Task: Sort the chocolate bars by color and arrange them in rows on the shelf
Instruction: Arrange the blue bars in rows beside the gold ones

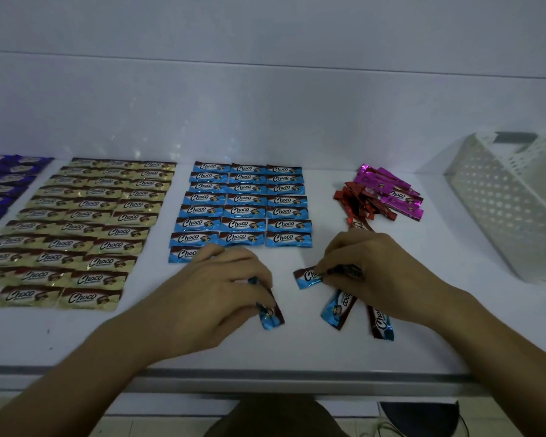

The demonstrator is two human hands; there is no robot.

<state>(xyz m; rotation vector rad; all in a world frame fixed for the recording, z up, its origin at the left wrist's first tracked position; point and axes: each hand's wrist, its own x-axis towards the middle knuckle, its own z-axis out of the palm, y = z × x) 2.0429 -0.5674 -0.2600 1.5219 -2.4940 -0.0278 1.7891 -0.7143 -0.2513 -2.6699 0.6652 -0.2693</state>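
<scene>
On the white shelf (pixel 297 348) lie sorted rows of chocolate bars: purple bars (pixel 0 184) at far left, gold bars (pixel 85 228) beside them, blue bars (pixel 246 203) in the middle. My left hand (pixel 215 291) pinches a blue bar (pixel 270 315) just below the blue rows. My right hand (pixel 369 272) grips another blue bar (pixel 309 276) by its right end. Two more blue bars (pixel 339 307) (pixel 380 323) stick out from under my right hand; whether it holds them I cannot tell.
A loose heap of red bars (pixel 356 200) and magenta bars (pixel 391 190) lies at the back right. A white perforated basket (pixel 501 209) stands tipped at the far right. The shelf's front edge (pixel 265 373) runs below my wrists.
</scene>
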